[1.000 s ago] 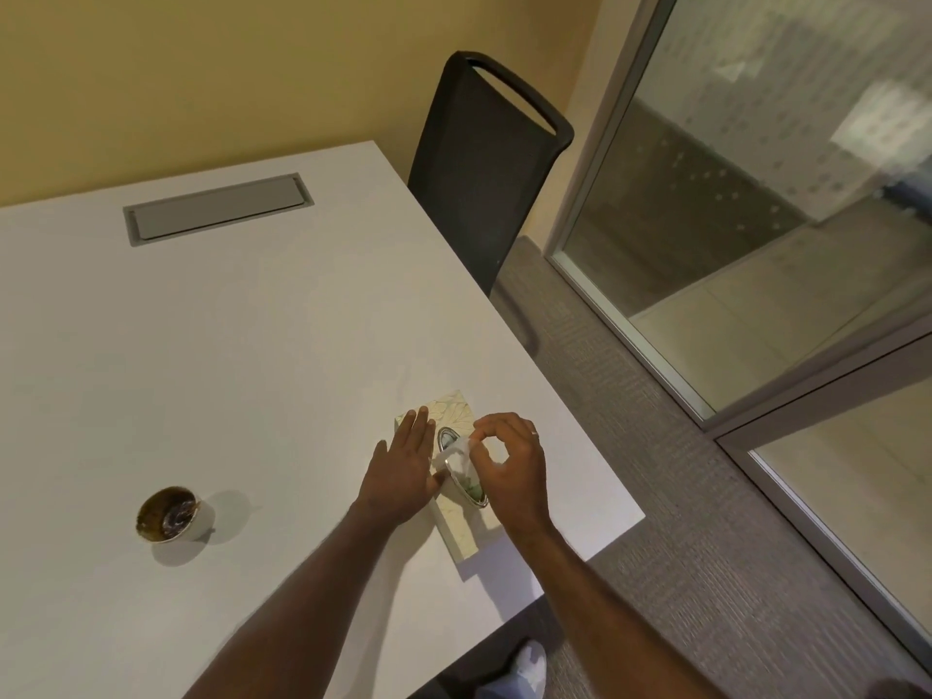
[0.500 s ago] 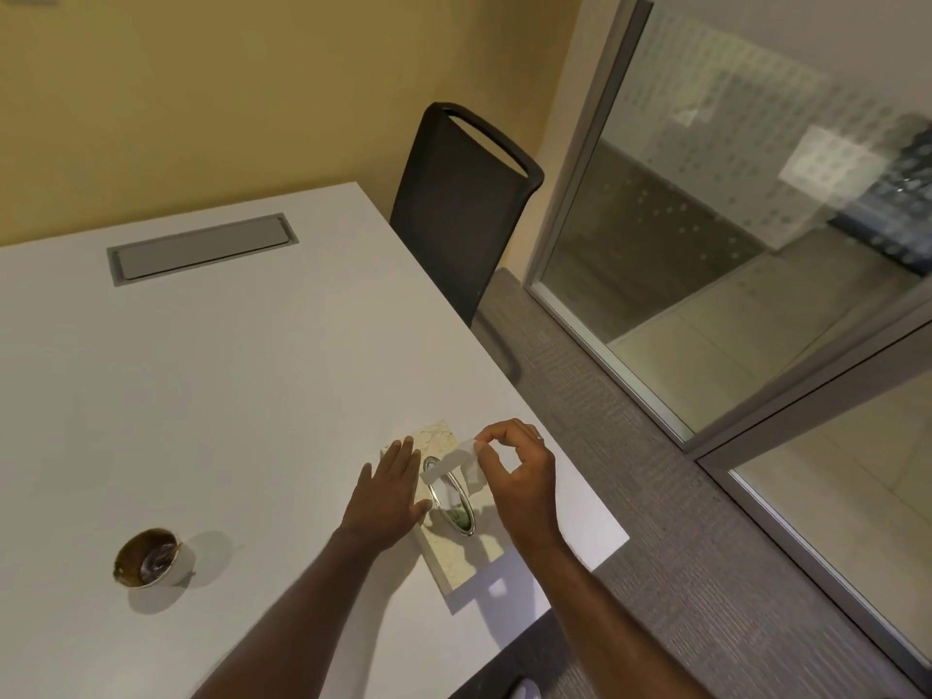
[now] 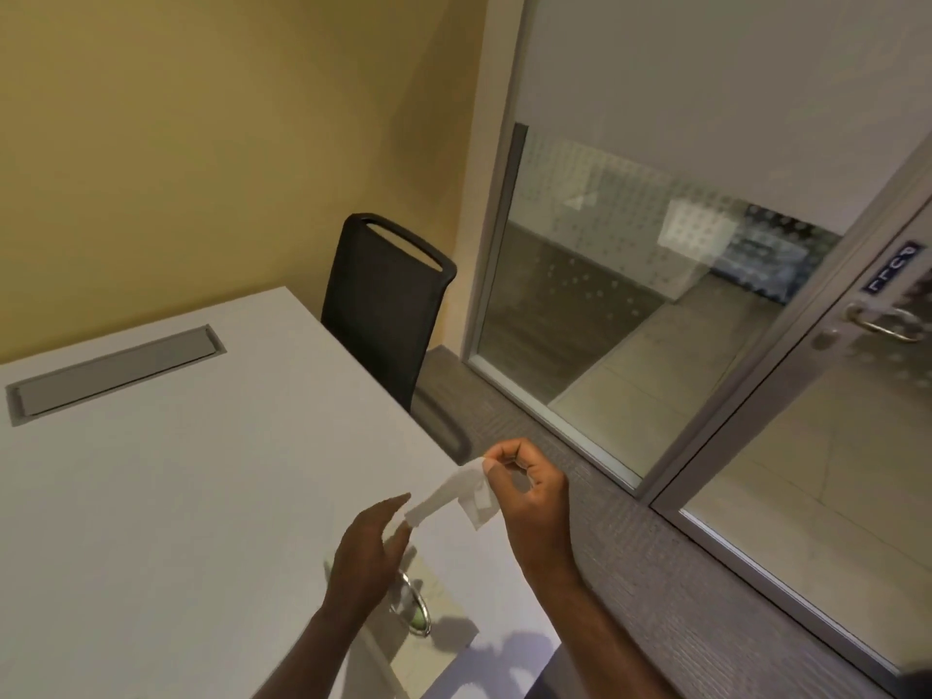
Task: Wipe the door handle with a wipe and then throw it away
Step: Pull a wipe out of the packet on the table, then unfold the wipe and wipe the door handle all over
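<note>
the right hand (image 3: 529, 489) is hovering above the near right corner of the white table (image 3: 176, 471), its thumb and forefinger pinching the top edge of a white wipe (image 3: 454, 494). the other fingers are curling loosely in toward the palm. the wipe is hanging in the air, stretching down and to the left from the pinch, with a folded flap drooping beside the right palm. its lower left end is reaching the fingertips of the left hand (image 3: 370, 547), which is lifting off the table with fingers spread and slightly bent; whether those fingertips are actually touching the wipe is hard to tell.

below the left hand, the wipe box (image 3: 428, 612) is lying flat on the table near its right edge, pale with a faint pattern and an oval opening rimmed in shiny plastic. both bare forearms are coming in from the near edge of the view.

a grey cable hatch (image 3: 116, 373) is sitting flush in the tabletop at the far left. a black chair (image 3: 383, 305) is standing at the far right side of the table, against the yellow wall (image 3: 227, 143). to the right, a glass partition is running along the carpet, and the door handle (image 3: 882, 322), a metal lever, is showing on the glass door (image 3: 807, 471) at the far right, well apart from both hands and the wipe.
</note>
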A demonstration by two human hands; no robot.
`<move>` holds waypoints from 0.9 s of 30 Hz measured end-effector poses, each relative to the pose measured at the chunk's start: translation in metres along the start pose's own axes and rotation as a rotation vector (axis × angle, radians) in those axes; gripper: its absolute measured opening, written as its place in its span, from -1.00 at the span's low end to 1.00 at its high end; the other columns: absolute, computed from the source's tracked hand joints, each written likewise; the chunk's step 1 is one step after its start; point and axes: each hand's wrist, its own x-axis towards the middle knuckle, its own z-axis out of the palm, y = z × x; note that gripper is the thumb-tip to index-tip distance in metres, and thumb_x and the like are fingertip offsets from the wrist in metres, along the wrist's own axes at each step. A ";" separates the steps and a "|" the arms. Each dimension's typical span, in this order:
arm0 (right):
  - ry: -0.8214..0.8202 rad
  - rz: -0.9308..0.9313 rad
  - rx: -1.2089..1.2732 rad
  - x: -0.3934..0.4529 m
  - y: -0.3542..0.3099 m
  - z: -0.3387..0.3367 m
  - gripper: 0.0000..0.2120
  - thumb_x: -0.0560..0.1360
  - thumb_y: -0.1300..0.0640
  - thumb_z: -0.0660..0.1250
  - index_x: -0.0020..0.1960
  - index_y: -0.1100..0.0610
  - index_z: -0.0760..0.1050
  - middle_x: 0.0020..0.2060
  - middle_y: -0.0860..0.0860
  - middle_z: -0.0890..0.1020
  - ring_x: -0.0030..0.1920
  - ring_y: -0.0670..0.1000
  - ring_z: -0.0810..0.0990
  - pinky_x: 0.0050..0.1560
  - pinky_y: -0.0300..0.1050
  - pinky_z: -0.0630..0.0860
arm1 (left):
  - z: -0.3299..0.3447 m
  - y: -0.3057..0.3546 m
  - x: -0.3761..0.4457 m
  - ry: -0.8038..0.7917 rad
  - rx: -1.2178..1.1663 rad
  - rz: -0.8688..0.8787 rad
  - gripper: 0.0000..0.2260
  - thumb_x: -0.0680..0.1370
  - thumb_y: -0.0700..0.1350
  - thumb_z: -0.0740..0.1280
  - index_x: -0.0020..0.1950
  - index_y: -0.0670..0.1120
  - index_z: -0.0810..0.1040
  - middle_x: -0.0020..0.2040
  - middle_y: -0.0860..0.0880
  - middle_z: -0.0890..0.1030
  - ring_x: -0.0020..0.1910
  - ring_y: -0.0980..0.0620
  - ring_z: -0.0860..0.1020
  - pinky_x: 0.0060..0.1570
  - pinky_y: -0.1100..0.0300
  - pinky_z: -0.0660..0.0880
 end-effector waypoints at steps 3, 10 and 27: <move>0.071 -0.020 0.005 0.011 -0.008 -0.020 -0.93 0.44 0.02 0.35 -0.18 -0.03 0.59 -0.28 -0.09 0.66 -0.21 -0.04 0.64 -0.16 -0.17 0.57 | 0.003 0.060 0.024 0.064 -0.356 -0.004 -0.69 0.63 0.06 0.23 0.25 -0.01 0.66 0.22 0.07 0.69 0.24 0.06 0.63 0.31 -0.03 0.54; 0.257 -0.107 -0.060 0.024 -0.026 -0.092 -0.94 0.44 0.09 0.34 -0.20 0.02 0.57 -0.28 -0.08 0.65 -0.19 0.01 0.64 -0.13 -0.12 0.57 | 0.029 0.182 0.061 -0.165 -0.658 0.212 -0.67 0.71 0.01 0.11 0.27 -0.06 0.61 0.16 -0.01 0.73 0.18 -0.02 0.69 0.21 0.01 0.63; 0.644 -0.056 -0.220 -0.002 -0.040 -0.365 -0.93 0.36 0.20 0.32 -0.29 0.07 0.53 -0.40 -0.12 0.60 -0.36 -0.15 0.53 -0.31 -0.24 0.46 | 0.188 0.414 0.014 -0.551 -0.567 0.534 -0.87 0.49 -0.03 0.45 -0.09 -0.04 0.77 -0.18 0.03 0.76 -0.19 0.12 0.69 -0.17 0.19 0.58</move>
